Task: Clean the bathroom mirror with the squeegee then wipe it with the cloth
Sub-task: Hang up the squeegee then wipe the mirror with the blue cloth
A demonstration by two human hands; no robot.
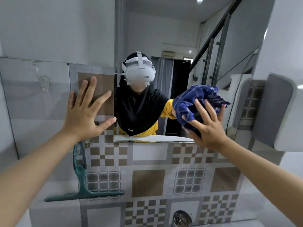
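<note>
Cloth (200,102) of deep blue with thin pale check lines sits bunched and creased against the mirror (164,46), near the glass's lower right part. The right hand (207,126) presses it there with fingers spread wide over the folds, palm toward the glass; part of the fabric bulges out above and to the left of the fingertips, and the glass doubles it with a reflection.

The mirror is a tall frameless pane set in the wall, its lower edge just above a band of brown and grey patterned tiles (147,182). It reflects a person in a dark head covering and yellow sleeves wearing a white headset, with a stair rail and a doorway behind.

The left hand (86,110) lies flat on the tiled wall just beside the mirror's left edge, fingers fanned apart, holding nothing; its thumb tip reaches the pane's edge.

The squeegee (82,182) is dark green, with a long straight blade at the bottom and a narrow handle rising from it. It hangs on the wall below the left hand, well apart from the cloth, blade lowest and slightly tilted.
</note>
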